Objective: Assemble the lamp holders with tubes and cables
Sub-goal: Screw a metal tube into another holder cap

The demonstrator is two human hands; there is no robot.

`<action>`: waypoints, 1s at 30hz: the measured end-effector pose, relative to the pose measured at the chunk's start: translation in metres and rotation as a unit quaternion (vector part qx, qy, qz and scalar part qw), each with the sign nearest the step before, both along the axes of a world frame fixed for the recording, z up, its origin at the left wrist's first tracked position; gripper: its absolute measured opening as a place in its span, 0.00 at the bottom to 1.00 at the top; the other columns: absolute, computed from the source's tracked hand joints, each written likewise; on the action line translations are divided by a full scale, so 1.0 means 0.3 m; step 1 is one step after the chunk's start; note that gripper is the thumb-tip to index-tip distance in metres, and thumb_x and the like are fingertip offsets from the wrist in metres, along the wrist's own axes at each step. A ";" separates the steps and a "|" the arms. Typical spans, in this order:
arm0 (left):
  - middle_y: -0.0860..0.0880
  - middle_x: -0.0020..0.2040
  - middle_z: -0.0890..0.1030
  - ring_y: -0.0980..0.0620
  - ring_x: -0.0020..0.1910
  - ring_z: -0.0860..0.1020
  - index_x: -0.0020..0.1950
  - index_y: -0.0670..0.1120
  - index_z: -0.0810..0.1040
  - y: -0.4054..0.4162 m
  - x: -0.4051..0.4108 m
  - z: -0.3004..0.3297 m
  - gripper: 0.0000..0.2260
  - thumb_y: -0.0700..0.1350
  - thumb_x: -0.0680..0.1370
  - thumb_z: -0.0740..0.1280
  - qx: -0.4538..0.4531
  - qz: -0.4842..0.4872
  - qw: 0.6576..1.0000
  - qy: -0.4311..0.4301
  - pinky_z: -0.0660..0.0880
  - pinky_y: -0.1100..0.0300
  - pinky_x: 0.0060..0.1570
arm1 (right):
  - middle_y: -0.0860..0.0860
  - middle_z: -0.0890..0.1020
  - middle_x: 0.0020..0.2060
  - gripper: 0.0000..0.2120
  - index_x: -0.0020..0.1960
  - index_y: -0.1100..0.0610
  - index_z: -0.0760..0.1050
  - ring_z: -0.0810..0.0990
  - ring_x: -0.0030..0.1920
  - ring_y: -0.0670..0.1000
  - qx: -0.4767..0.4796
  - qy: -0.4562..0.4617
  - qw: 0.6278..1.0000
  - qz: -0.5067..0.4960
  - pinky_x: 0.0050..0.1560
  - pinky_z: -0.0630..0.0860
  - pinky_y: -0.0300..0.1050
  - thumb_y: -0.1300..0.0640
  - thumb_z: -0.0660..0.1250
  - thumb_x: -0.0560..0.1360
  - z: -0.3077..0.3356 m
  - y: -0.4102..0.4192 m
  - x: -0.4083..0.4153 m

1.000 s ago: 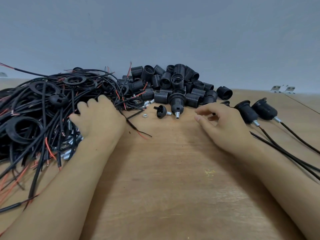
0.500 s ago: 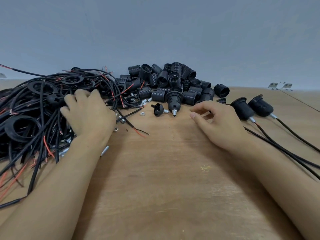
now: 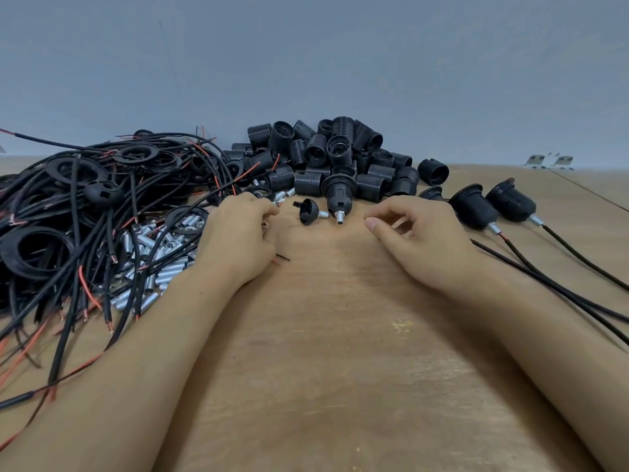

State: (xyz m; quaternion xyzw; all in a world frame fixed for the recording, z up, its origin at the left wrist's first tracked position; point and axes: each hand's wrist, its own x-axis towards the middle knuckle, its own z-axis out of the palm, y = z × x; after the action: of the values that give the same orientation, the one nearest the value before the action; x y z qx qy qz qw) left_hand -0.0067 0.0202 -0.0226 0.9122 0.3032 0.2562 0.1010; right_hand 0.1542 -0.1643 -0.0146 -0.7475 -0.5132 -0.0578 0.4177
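My left hand [image 3: 238, 240] lies on the wooden table [image 3: 340, 352] at the right edge of the tangle of black and red cables [image 3: 85, 206]. Its fingers curl round a small metal nut [image 3: 264, 226], which only glints between them. A cable tip [image 3: 282, 257] pokes out from under that hand. My right hand [image 3: 418, 236] rests on the table with loosely curled fingers and holds nothing. Between the hands stand a black holder with a metal tube [image 3: 340, 199] and a small black cap with a tube [image 3: 309, 211]. Behind them is a heap of threaded black holder shells [image 3: 340, 155].
Two assembled holders with cables [image 3: 474, 206] [image 3: 510, 199] lie right of my right hand, their cables running toward the near right edge. Several short metal tubes [image 3: 153, 257] and black rings [image 3: 23, 253] lie under the cable tangle. A grey wall stands behind.
My left hand has moved right, off the cable tangle, to the spot where the nut lay. The tubes it covered now show. My right hand has stayed in place.
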 end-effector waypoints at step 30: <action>0.53 0.32 0.79 0.55 0.36 0.76 0.42 0.47 0.86 0.044 -0.091 0.069 0.06 0.43 0.74 0.69 -0.077 0.093 0.992 0.031 0.69 0.63 0.32 | 0.41 0.81 0.37 0.04 0.46 0.55 0.83 0.76 0.37 0.33 -0.017 -0.005 1.000 0.001 0.41 0.68 0.25 0.58 0.70 0.77 0.002 -0.006 0.000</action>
State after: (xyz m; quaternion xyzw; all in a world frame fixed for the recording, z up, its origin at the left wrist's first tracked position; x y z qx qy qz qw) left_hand -0.0340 0.0334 -0.0019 0.8772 0.4084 0.2123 0.1369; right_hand 0.1542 -0.1661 -0.0138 -0.7537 -0.5168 -0.0530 0.4026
